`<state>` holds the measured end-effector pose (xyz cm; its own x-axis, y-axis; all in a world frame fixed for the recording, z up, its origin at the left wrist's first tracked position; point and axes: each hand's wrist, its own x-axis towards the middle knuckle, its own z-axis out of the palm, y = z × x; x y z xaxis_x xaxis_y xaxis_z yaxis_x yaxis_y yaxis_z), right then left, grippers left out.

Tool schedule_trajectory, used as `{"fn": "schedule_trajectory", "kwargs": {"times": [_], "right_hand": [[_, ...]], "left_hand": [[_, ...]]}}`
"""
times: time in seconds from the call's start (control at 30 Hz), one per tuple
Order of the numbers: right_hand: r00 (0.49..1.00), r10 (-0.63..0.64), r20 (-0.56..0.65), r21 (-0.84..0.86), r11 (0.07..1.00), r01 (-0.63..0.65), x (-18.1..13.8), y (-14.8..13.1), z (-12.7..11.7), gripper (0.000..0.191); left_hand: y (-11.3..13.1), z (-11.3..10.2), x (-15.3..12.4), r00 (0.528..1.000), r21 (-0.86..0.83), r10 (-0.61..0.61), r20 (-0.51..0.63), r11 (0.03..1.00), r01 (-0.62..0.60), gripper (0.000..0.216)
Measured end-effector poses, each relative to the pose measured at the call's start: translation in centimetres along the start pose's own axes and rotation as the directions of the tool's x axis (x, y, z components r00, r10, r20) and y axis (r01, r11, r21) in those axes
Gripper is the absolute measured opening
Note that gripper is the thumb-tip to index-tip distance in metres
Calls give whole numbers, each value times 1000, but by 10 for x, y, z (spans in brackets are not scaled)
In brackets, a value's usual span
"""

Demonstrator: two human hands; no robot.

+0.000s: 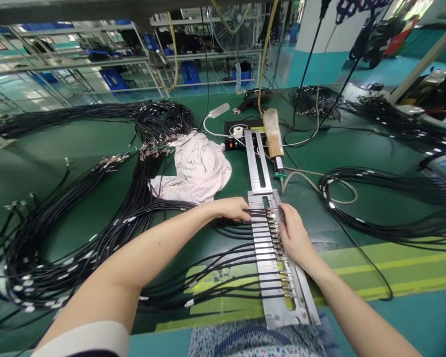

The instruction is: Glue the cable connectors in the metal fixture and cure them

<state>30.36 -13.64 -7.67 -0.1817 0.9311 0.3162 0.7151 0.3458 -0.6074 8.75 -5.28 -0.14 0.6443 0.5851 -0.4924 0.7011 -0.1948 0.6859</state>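
A long metal fixture (264, 270) lies on the bench in front of me. Several black cables (241, 292) cross it side by side, their metal connector ends (276, 237) lined up along its right part. My left hand (237, 209) pinches a black cable at the fixture's left edge, near the top of the row; the fingertips are partly hidden. My right hand (294, 235) is closed on the fixture's right edge, thumb beside the connectors and fingers along the rail. Beyond the row, a slotted metal plate (251, 161) extends away from me.
Large bundles of black cable (26, 263) cover the left side, with another coil (357, 176) at right. A crumpled pale cloth (200, 166) lies left of the plate. Behind stand a black box with lit switches (232, 145), a tape-wrapped tool (273, 131) and a small lamp (219, 110).
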Motion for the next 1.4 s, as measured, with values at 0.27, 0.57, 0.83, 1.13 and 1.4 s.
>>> {"fn": "schedule_trajectory", "kwargs": {"times": [0.27,0.57,0.83,1.13,1.4], "right_hand": [[1000,22,13,53,998,-22,0,-2,-5,48],[1000,-9,6,73,997,8,1,0,-4,51],[1000,-13,21,63,998,12,1,-1,-5,57],[1000,-8,15,45,999,7,2,-5,-6,45],[1000,-17,11,70,997,17,2,-3,-6,45]], "left_hand": [[6,-5,-31,962,182,52,-269,983,-2,27],[19,55,-35,980,356,-36,-197,928,105,14],[25,35,-24,997,-33,-81,12,996,82,21],[14,34,-59,951,-36,17,-308,999,-30,23],[21,87,-45,985,434,-64,-162,891,130,28]]}}
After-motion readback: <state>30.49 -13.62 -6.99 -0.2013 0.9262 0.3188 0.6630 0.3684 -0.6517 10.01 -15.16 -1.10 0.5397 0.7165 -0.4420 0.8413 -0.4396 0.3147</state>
